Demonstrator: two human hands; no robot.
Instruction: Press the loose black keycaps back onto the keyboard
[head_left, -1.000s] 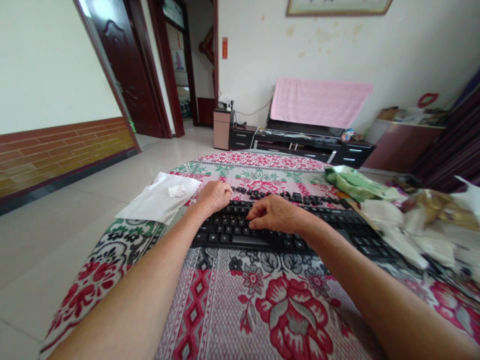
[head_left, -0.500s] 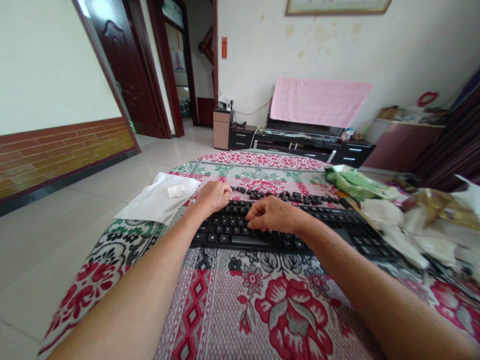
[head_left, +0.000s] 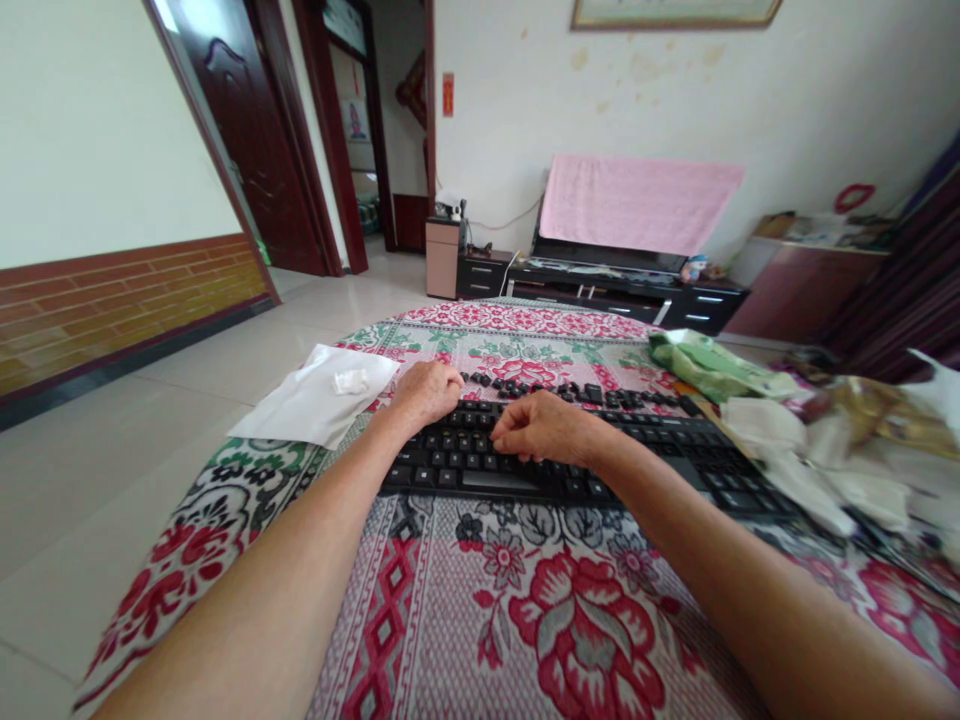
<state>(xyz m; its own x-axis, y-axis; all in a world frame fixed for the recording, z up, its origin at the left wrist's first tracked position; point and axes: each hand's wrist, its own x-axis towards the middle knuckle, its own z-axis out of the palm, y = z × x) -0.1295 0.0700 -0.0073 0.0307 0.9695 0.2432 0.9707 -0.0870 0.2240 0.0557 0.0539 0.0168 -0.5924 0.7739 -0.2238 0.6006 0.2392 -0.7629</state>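
The black computer keyboard (head_left: 495, 481) lies on the flower-clothed counter (head_left: 465, 600), a ragged row of loose black keycaps (head_left: 592, 394) just beyond its far edge. The right hand (head_left: 544, 427) is over the middle keys, thumb and fingers drawn close together, while the left hand (head_left: 429, 391) curls at the far left corner, near a white sheet of paper (head_left: 289, 408); whether the fingers of either pinch a keycap, I cannot tell.

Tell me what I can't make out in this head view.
All in the head view:
Part of the keyboard: covered by the right hand.
Anything inside the left hand: hidden by that hand.
Lettering on the loose keycaps: too small.
Wall picture: cut off by the top edge.
Most of the screen: hidden behind the pink towel.
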